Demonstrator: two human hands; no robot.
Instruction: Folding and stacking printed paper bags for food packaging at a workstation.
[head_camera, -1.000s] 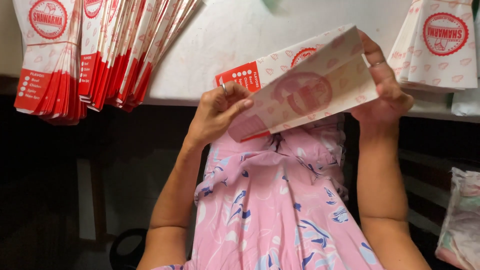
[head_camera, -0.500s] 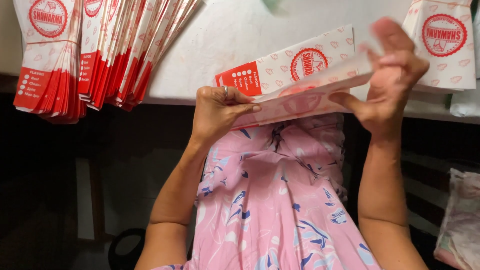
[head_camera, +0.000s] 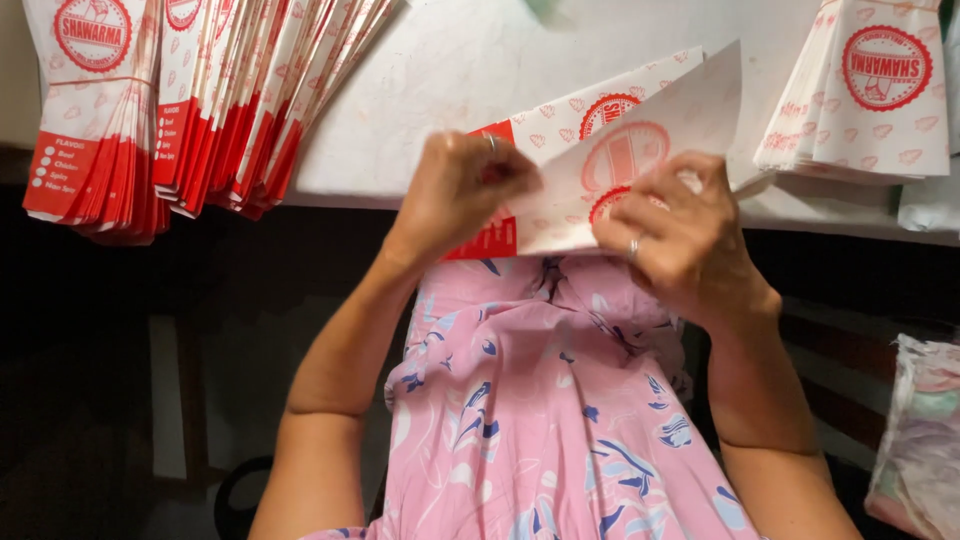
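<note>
At far left on the white worktop (head_camera: 450, 80): 2 fanned stacks of flat paper sleeves, white with red ends, 1 at the edge (head_camera: 95, 120) and 1 just beside it (head_camera: 250, 100), both overhanging the front edge. Judged liable to slide off if knocked by a forearm.

Centre-left: left hand (head_camera: 455, 190), grip pressed together, pinching the red end of the paper bag (head_camera: 640, 140). Ring visible on 1 finger. Fingertips hidden behind the knuckles, so exact pinch point cannot be told.

Centre: paper bag held in the air above the lap and against the front edge of the worktop, tilted up toward the right, 1 white flap lifted and angled over the printed face. Possible faults, as a judgement only:
- Tearing at the red end, if pulled apart by both grips at once.
- Crooked crease, if pressed while the flap sits off the bag's edges.
- Slipping into the lap onto the pink floral dress (head_camera: 550, 400), if either pinch loosens.

Centre-right: right hand (head_camera: 680, 235), grip closed, pinching the lower edge of the flap between thumb and fingers. Ring on 1 finger. Risk of crumpling thin paper under too hard a pinch.

Far right on the worktop: another stack of sleeves (head_camera: 870, 90), near the raised flap but apart from it. Could be disturbed by a wide swing of the flap. Below it, off the worktop: crumpled plastic bag (head_camera: 920, 430), well apart from both hands.
</note>
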